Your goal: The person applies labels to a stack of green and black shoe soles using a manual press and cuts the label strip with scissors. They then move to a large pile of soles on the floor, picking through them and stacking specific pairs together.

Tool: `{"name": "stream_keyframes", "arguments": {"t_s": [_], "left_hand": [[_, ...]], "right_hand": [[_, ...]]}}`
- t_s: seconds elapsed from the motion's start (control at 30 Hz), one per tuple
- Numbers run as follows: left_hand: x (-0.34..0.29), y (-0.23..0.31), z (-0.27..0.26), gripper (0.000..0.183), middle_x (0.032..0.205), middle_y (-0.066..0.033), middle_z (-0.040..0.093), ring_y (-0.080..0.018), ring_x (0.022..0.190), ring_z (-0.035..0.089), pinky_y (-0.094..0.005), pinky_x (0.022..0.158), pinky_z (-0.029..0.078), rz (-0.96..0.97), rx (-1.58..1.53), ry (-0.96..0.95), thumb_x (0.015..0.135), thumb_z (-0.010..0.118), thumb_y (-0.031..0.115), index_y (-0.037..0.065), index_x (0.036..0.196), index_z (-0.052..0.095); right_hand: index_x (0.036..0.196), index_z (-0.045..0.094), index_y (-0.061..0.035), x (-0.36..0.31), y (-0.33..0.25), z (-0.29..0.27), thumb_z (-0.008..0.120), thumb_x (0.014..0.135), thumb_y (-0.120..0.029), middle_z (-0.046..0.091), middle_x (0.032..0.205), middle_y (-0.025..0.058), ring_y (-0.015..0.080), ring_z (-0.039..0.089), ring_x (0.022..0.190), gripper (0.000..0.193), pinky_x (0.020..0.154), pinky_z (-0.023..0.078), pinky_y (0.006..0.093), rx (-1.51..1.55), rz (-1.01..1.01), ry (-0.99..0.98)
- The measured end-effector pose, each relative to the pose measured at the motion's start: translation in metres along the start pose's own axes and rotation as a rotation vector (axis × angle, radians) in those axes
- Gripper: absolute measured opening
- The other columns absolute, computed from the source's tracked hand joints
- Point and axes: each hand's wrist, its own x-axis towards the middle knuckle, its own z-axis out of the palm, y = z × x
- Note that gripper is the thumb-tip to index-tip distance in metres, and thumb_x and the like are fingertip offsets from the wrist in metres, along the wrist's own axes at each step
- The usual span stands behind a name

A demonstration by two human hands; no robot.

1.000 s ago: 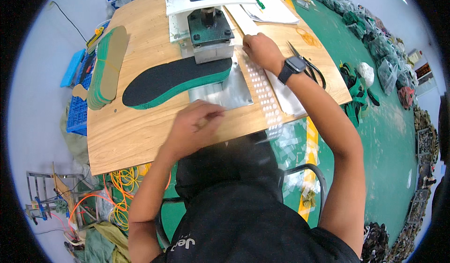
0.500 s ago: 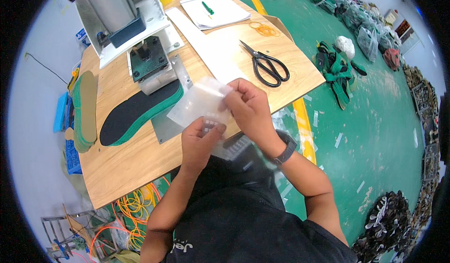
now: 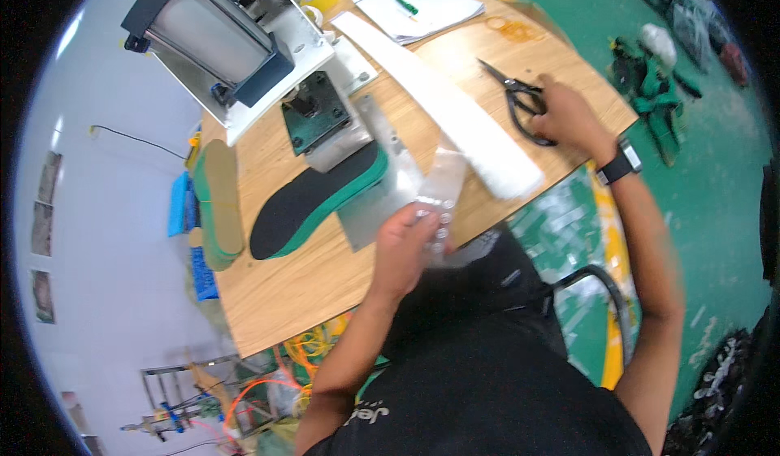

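Observation:
My left hand (image 3: 404,245) is closed, pinching a translucent plastic film strip (image 3: 447,178) with a row of small round marks near the fingers. The strip stands up past the table's front edge. At the right side of the table, my right hand (image 3: 574,120) has its fingers closed round a handle of the black-handled scissors (image 3: 520,99), whose blades point away to the far left. Left of my left hand lies a black insole with a green edge (image 3: 305,204), its toe end close against the press head (image 3: 321,119).
A press with a metal cylinder (image 3: 213,34) stands at the back left. Beside it lies a bundle of tan and green insoles (image 3: 219,208). A long white strip (image 3: 455,115), a paper pad (image 3: 390,13) with a green pen (image 3: 404,4) and orange rubber bands (image 3: 514,29) lie farther back.
My right hand has let go of the film and moved right onto the scissors. The left hand keeps the film. The view has shifted, so the table appears farther right.

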Motion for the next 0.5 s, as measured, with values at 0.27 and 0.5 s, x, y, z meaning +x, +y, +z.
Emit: {"name": "stream_keyframes", "arguments": {"t_s": [0.27,0.5], "left_hand": [[-0.007,0.003,0.003,0.02,0.078,-0.0147,0.065,-0.02,0.069,0.064,-0.0314,0.065,0.052,-0.045,0.054,-0.021,0.094,0.048,0.015,-0.001,0.105,0.054],[-0.023,-0.003,-0.006,0.028,0.105,-0.0245,0.062,-0.0281,0.084,0.065,-0.0389,0.075,0.055,-0.022,-0.043,0.013,0.095,0.047,0.021,-0.002,0.11,0.05]], "right_hand": [[0.141,0.03,-0.0029,-0.054,0.0,-0.041,0.065,0.079,-0.017,0.064,0.098,0.0097,0.0079,0.055,0.064,0.073,0.057,0.046,0.0195,1.172,0.139,0.207],[0.137,0.035,-0.0018,-0.129,-0.064,-0.018,0.08,0.066,-0.006,0.059,0.08,0.0008,0.0047,0.052,0.066,0.084,0.053,0.036,0.0163,1.429,0.087,-0.295]]}}
